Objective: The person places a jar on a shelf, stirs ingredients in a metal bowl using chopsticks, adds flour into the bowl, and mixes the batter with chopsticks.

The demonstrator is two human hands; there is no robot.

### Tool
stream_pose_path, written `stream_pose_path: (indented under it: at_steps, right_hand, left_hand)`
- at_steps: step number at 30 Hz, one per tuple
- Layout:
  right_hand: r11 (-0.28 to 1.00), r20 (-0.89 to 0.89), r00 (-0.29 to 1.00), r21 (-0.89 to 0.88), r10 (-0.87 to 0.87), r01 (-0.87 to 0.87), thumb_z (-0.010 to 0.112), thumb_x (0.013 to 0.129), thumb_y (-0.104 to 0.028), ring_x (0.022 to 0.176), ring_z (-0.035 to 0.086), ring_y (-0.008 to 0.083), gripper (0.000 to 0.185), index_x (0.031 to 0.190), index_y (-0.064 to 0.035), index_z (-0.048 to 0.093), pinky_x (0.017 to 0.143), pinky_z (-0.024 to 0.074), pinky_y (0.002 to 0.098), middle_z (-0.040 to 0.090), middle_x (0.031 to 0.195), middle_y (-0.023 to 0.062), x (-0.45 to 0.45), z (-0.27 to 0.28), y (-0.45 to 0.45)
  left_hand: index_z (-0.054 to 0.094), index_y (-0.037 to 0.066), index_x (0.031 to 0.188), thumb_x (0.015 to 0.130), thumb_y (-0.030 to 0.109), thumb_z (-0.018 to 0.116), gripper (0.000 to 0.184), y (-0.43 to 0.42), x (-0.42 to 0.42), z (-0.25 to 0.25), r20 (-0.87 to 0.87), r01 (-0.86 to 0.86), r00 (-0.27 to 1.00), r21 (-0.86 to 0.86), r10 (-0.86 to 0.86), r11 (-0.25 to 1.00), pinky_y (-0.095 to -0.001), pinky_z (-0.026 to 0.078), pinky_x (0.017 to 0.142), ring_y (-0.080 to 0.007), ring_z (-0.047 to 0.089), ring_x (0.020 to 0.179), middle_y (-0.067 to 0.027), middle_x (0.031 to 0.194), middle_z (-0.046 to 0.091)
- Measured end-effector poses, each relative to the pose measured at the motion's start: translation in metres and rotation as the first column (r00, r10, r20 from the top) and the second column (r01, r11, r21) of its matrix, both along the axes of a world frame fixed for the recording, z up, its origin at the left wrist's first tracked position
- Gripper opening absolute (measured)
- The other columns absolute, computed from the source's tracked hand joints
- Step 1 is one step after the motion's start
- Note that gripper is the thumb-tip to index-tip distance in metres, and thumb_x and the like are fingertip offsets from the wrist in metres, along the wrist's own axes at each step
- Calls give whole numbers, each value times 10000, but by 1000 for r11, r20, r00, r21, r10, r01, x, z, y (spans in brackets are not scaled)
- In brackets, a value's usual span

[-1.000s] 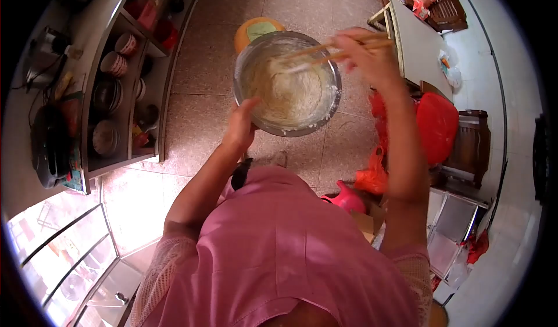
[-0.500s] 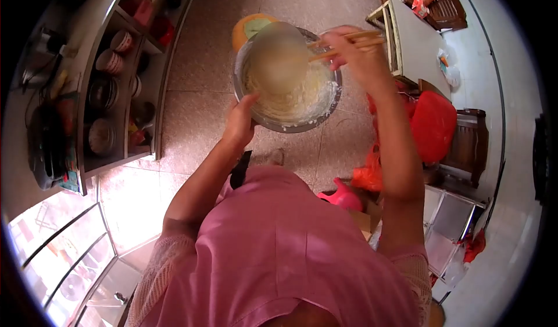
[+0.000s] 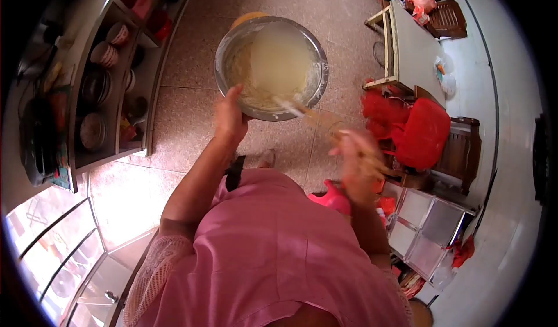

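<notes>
Above the speckled floor, a big metal bowl was held up in front of the person's pink clothes. The left hand gripped it at the near left side. Its thumb was over the rim, and the other fingers were mostly hidden. The right hand was closed around wooden chopsticks, down to the right of the bowl. The hand was blurry, so how each finger bent could not be told. The chopsticks reached over the near rim, and their tips looked white and messy.

Inside the bowl was a pale yellow mix. Some of the mixing seemed done, because the stuff looked stuck together and wet. It did not look finished, though. Lumpy bits sat near the close side, and white smears clung to the wall all around. The middle was too blurry to tell if it was smooth or had lumps too.
</notes>
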State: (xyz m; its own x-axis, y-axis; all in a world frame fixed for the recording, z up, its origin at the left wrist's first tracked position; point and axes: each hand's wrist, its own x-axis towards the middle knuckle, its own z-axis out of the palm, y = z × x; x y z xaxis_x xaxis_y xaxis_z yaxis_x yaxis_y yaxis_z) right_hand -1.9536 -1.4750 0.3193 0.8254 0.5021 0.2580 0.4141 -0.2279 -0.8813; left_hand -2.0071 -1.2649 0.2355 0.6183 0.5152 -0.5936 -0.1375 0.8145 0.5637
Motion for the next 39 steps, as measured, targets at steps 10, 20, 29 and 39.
stream_pose_path:
  at_steps: [10,20,29,39]
  right_hand:
    - [903,-88,991,-427,-97,51,522,821,-188,562,566,80,198,852,-12,607,449,438,215,619,721,71,109,11,37]
    - [996,-226,973,-90,-43,23,522,834,-172,543,567,118,208,864,22,591,424,451,214,604,735,95,115,0,62]
    - [984,-276,961,-162,23,-70,488,850,-225,576,591,146,268,865,27,581,449,464,229,595,737,92,111,-9,61]
    - [979,-296,944,-97,144,-179,500,839,-190,530,569,122,236,873,32,573,457,465,226,599,695,95,90,-4,56]
  left_hand:
    - [397,-35,1142,805,233,481,439,-5,-11,-29,-36,124,992,108,-121,986,-390,476,739,-266,550,922,-157,1080,507]
    - [406,-45,1124,800,229,492,433,-7,-16,-12,-93,161,984,118,-151,980,-392,496,688,-269,567,879,-165,1026,533]
    - [435,-27,1089,782,223,509,403,-3,-11,-9,-107,187,980,220,-167,957,-383,489,683,-264,570,841,-156,995,529]
    - [411,-38,1104,802,234,487,414,-1,-14,-4,-72,207,977,142,-198,968,-363,478,730,-256,548,890,-163,1001,521]
